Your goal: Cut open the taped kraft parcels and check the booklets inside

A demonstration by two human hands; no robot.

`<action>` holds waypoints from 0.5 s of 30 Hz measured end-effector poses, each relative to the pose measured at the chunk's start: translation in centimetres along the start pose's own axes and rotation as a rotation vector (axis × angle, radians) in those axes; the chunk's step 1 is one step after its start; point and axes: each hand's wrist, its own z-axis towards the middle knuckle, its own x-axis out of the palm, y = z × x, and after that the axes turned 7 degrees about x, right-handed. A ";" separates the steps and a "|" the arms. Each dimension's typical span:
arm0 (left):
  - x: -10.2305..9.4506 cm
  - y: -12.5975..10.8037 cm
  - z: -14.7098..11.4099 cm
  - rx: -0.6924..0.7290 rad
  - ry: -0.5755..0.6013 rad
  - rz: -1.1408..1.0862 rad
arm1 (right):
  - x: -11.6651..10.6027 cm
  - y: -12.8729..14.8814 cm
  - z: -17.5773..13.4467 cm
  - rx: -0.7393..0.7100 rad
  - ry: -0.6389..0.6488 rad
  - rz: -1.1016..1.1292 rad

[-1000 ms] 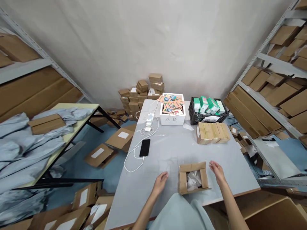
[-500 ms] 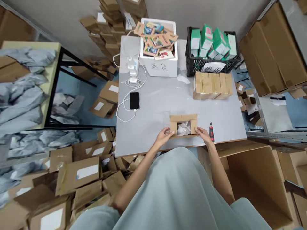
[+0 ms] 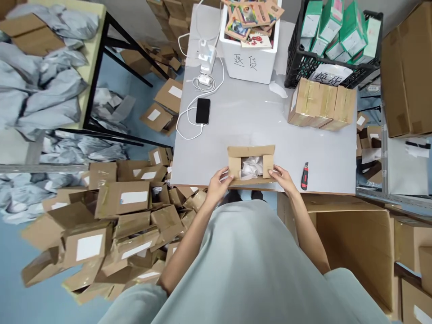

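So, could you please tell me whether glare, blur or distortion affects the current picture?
Head view: faint glints on the tabletop; head view: cartons at lower left look soft; head view: stretching near the edges, as on the large carton; head view: left hand, right hand and open box look clear.

Matt cardboard box (image 3: 251, 151), crinkled filmy wrapping (image 3: 251, 168), smooth tabletop (image 3: 249, 118)

Two readable signs, both handwritten Chinese. White box (image 3: 249, 65), front wall: 退货, black strokes straight on the surface. Black crate (image 3: 294, 63), white paper sign (image 3: 330, 74) on its front: 换货, also black. White labels (image 3: 89, 247) on floor cartons (image 3: 131, 225), print on green boxes (image 3: 353, 33): too small to read.
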 end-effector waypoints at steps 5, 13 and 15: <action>-6.9 0.7 -0.2 0.024 -0.137 0.035 | 7.5 0.5 0.0 -0.035 0.038 -0.060; -25.7 2.0 -3.0 0.049 -0.518 0.165 | 27.8 1.0 2.4 0.046 0.359 -0.168; -30.4 2.2 -4.6 0.041 -0.595 0.203 | 33.5 1.1 2.4 0.059 0.442 -0.230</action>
